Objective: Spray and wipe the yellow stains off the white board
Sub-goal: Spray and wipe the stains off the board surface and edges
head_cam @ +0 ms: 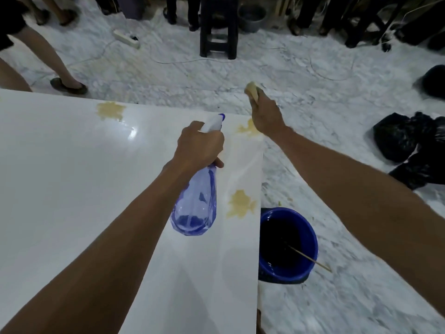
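Note:
The white board (72, 177) fills the lower left of the view. It carries three yellow stains: one at the far edge (110, 110), one at the far right corner (248, 128), one near the right edge (240, 204). My left hand (199, 144) grips the neck of a blue see-through spray bottle (195, 203) above the board, with its white nozzle pointing at the far right corner. My right hand (266, 114) holds a yellowish sponge (252, 90) in the air past that corner.
A blue bucket (311, 239) with dark liquid and a thin stick stands on the marble floor beside the board's right edge. Black bags (409, 143) lie at the right. A dark stool (219, 27), a power strip (126, 38) with cables and people's legs (48, 54) are beyond.

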`<state>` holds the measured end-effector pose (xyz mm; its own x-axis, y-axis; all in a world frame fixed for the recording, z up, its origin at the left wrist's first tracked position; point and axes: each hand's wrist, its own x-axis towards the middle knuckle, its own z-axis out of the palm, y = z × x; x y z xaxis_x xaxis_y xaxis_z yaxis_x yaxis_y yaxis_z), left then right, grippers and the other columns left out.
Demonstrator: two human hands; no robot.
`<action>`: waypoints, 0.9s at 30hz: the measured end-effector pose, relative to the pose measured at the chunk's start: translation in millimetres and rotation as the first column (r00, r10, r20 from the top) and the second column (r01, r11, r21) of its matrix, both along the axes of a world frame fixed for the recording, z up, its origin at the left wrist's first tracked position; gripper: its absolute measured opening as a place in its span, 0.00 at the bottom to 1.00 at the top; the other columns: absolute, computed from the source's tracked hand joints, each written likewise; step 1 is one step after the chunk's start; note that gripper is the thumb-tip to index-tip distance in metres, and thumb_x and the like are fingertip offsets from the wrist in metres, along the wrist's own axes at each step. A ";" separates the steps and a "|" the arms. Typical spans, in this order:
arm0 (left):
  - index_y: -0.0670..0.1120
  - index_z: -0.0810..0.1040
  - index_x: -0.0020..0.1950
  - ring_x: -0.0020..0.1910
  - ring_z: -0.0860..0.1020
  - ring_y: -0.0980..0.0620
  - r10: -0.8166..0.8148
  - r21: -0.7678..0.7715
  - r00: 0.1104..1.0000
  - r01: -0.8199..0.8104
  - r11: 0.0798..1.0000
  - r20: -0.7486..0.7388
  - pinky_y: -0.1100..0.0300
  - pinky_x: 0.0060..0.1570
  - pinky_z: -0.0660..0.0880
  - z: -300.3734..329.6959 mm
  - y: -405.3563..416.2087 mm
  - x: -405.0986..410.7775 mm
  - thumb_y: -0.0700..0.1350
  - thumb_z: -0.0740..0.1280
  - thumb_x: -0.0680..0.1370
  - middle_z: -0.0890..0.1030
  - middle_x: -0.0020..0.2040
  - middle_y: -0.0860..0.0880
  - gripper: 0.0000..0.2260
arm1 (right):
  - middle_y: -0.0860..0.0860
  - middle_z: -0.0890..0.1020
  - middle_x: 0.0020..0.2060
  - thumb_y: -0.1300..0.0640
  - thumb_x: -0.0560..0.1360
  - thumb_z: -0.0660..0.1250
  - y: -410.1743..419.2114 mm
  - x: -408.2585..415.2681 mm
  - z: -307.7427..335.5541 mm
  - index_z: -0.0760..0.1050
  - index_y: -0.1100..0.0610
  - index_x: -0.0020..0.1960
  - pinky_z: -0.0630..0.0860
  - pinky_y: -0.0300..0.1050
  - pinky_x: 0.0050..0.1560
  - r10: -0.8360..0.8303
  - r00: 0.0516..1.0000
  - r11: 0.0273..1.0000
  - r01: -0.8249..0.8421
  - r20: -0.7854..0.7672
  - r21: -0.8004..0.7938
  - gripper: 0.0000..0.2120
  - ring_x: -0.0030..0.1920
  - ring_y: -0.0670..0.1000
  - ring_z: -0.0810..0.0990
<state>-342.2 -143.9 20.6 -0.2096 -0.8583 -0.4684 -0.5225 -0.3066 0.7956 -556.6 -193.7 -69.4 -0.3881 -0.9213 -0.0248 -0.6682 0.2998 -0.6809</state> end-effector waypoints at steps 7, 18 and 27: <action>0.35 0.79 0.56 0.24 0.83 0.46 0.009 -0.002 1.000 -0.009 1.000 -0.013 0.51 0.43 0.79 -52.7 -19.6 -9.1 0.42 0.61 0.73 0.83 0.55 0.37 0.16 | 0.50 0.44 0.82 0.31 0.79 0.38 -60.3 -2.1 -119.0 0.40 0.41 0.81 0.41 0.71 0.75 0.436 0.800 0.809 -0.149 -0.412 0.568 0.33 0.80 0.63 0.44; 0.36 0.79 0.62 0.24 0.83 0.47 -0.045 0.038 0.999 0.045 0.998 0.021 0.47 0.47 0.85 -72.4 -6.9 19.2 0.42 0.62 0.69 0.86 0.52 0.38 0.23 | 0.50 0.38 0.81 0.36 0.79 0.33 -27.4 5.9 -130.5 0.38 0.47 0.82 0.37 0.70 0.75 0.441 0.758 0.834 -0.148 -0.481 0.531 0.33 0.80 0.63 0.37; 0.44 0.81 0.52 0.23 0.83 0.47 -0.187 0.017 0.982 0.187 0.982 0.015 0.43 0.52 0.85 -61.6 38.3 61.9 0.41 0.61 0.71 0.86 0.52 0.40 0.13 | 0.50 0.40 0.81 0.39 0.83 0.38 69.0 53.6 -128.2 0.37 0.44 0.81 0.41 0.69 0.76 0.419 0.747 0.851 -0.125 -0.516 0.510 0.29 0.80 0.62 0.39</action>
